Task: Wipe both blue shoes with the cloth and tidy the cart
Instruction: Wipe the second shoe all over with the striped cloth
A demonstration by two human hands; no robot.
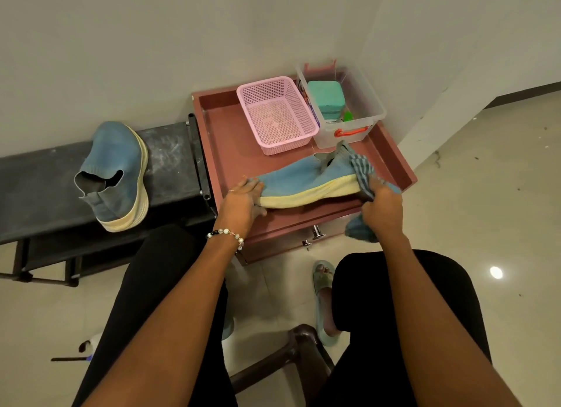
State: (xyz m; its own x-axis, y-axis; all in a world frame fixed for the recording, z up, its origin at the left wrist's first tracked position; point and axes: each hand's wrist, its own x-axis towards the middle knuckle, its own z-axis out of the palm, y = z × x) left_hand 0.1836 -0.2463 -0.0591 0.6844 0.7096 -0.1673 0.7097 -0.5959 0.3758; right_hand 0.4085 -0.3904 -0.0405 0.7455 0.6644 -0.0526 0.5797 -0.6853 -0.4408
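One blue shoe (303, 180) with a pale yellow sole lies on its side on the reddish-brown cart top (230, 139). My left hand (243, 203) grips its toe end. My right hand (383, 210) holds a blue striped cloth (361, 170) against the heel end, and the cloth's loose end hangs below my hand. The other blue shoe (117, 173) rests on a black bench (36, 194) to the left, its opening facing me.
A pink mesh basket (277, 115) and a clear plastic box (361, 103) with a green block inside stand at the back of the cart. The cart has a drawer with a metal knob (317, 232). My knees and a dark stool (291, 355) are below.
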